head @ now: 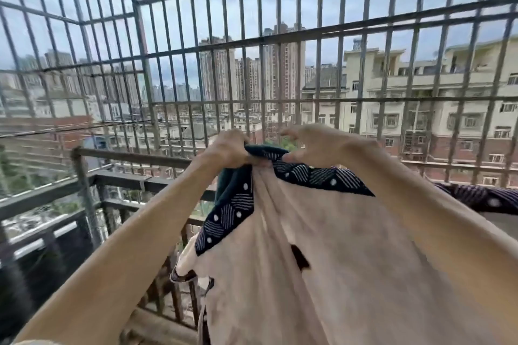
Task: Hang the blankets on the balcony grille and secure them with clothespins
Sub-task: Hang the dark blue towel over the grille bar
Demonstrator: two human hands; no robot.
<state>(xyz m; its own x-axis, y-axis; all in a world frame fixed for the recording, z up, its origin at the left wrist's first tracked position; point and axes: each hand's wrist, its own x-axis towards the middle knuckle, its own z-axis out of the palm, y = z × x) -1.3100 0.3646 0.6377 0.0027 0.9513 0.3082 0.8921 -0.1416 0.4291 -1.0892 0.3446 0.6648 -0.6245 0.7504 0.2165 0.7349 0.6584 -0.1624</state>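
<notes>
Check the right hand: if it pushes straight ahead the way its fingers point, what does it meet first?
The right hand points forward and slightly left, over the blanket edge it holds. Next in that line are probably the vertical bars of the balcony grille. The gap in between looks free, though depth is hard to judge from this one view.

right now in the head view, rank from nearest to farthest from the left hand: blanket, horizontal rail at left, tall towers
1. blanket, its patterned edge pinched in the left hand, centre.
2. horizontal rail, just left of that hand, on the balcony.
3. tall towers, far beyond the grille, upper centre.
</notes>
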